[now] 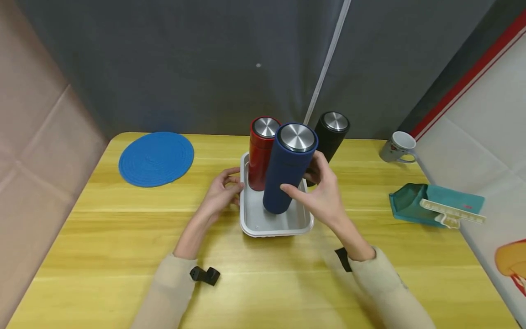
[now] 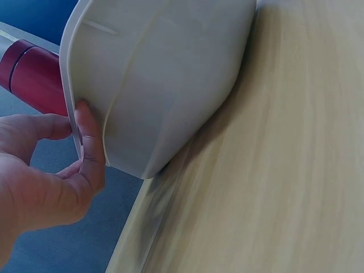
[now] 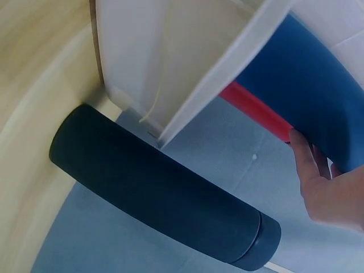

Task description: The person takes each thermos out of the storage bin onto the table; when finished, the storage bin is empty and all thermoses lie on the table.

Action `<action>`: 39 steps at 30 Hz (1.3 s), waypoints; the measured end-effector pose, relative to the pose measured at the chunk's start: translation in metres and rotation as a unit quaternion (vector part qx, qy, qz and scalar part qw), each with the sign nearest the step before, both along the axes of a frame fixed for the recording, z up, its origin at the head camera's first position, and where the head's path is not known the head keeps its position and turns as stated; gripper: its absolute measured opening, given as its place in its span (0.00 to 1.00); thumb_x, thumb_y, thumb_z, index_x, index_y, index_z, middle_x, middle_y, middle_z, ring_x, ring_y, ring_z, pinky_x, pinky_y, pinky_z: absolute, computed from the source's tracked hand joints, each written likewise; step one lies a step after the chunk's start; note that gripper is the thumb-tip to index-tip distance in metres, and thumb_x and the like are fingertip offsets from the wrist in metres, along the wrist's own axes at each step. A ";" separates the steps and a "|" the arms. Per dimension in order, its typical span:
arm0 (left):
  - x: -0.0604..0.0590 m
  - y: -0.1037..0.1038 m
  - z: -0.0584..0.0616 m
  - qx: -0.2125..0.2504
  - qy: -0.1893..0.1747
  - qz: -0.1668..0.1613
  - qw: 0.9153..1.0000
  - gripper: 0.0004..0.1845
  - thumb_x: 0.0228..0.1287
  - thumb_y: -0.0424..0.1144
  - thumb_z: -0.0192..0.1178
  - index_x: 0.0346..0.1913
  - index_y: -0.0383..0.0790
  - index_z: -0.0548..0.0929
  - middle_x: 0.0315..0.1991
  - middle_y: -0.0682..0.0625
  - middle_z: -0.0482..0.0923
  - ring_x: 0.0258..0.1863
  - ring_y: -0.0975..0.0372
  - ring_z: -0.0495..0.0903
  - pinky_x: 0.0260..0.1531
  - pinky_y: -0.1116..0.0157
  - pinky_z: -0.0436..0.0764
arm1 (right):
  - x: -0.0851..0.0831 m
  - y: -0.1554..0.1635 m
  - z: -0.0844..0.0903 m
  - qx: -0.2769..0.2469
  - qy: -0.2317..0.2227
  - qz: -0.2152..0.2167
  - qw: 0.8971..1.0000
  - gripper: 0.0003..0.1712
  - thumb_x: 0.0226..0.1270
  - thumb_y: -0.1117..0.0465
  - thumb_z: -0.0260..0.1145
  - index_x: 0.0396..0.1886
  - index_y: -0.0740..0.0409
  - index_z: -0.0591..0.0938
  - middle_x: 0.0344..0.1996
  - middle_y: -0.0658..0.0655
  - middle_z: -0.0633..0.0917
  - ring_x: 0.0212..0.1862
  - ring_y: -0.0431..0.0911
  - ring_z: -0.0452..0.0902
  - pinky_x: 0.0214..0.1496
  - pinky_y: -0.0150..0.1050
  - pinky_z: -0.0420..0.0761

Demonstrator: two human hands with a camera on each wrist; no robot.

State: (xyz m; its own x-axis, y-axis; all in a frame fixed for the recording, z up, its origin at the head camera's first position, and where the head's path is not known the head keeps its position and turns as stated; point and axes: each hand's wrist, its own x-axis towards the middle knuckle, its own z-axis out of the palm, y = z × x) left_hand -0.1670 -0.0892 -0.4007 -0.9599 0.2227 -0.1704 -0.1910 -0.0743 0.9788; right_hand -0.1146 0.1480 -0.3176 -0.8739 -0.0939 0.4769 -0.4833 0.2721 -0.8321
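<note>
Table (image 1: 263, 274), grey backdrop (image 1: 197, 68), perhaps cloth, right hand (image 1: 323, 194) gripping blue flask (image 1: 283, 176)

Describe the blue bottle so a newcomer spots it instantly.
On the wooden table, find the pale tray. The blue bottle is over it, in the person's right grip. Its blue body sets it apart from the red bottle and black bottle.

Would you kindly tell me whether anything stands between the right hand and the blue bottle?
Nothing visible does: the right hand grips the blue bottle. The red bottle is in the container, and the black bottle stands outside it, neither coming between them.
</note>
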 end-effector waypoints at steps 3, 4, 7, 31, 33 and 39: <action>0.000 0.001 0.001 -0.002 0.002 -0.002 1.000 0.28 0.65 0.28 0.56 0.67 0.35 0.64 0.46 0.39 0.69 0.27 0.61 0.77 0.22 0.67 0.81 | -0.001 0.004 0.005 0.002 0.004 -0.004 1.000 0.43 0.43 0.74 0.78 0.61 0.66 0.69 0.49 0.58 0.80 0.46 0.47 0.77 0.48 0.35 0.81; 0.000 0.001 0.001 -0.002 0.002 -0.002 1.000 0.28 0.65 0.28 0.55 0.68 0.35 0.64 0.46 0.39 0.69 0.27 0.61 0.77 0.22 0.67 0.82 | -0.002 0.005 0.006 0.004 0.006 -0.005 1.000 0.43 0.43 0.74 0.78 0.61 0.66 0.70 0.49 0.58 0.80 0.46 0.47 0.78 0.48 0.35 0.81; 0.000 0.002 0.001 0.000 -0.001 -0.001 1.000 0.28 0.65 0.27 0.55 0.67 0.35 0.64 0.46 0.40 0.69 0.27 0.61 0.77 0.22 0.67 0.82 | -0.003 0.009 0.010 0.010 0.009 -0.013 1.000 0.42 0.44 0.74 0.77 0.61 0.65 0.70 0.48 0.57 0.80 0.46 0.47 0.78 0.48 0.34 0.81; 0.000 0.003 0.001 -0.014 -0.011 -0.002 1.000 0.28 0.65 0.28 0.57 0.68 0.36 0.65 0.47 0.40 0.70 0.29 0.60 0.77 0.23 0.67 0.81 | -0.007 0.055 0.036 0.012 0.005 -0.078 0.997 0.41 0.49 0.75 0.73 0.65 0.59 0.70 0.52 0.49 0.77 0.48 0.47 0.76 0.46 0.29 0.80; 0.000 0.003 0.001 -0.015 -0.011 -0.002 1.000 0.28 0.66 0.28 0.56 0.68 0.36 0.65 0.47 0.40 0.69 0.28 0.60 0.77 0.22 0.68 0.81 | -0.007 0.059 0.036 0.015 0.006 -0.083 0.996 0.40 0.50 0.75 0.73 0.65 0.58 0.70 0.52 0.49 0.77 0.48 0.47 0.76 0.46 0.29 0.80; 0.000 0.000 0.001 -0.014 -0.013 0.003 1.000 0.28 0.66 0.28 0.56 0.68 0.36 0.64 0.47 0.41 0.69 0.28 0.61 0.77 0.22 0.68 0.81 | -0.009 0.067 0.036 0.018 0.010 -0.091 0.996 0.40 0.51 0.74 0.72 0.66 0.55 0.70 0.53 0.49 0.77 0.49 0.46 0.76 0.46 0.28 0.80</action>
State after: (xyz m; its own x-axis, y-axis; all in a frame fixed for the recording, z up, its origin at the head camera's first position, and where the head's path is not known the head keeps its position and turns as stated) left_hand -0.1673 -0.0893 -0.3995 -0.9565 0.2111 -0.2012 -0.2156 -0.0475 0.9753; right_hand -0.1238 0.2154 -0.2813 -0.8682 0.0487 0.4938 -0.4396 0.3860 -0.8110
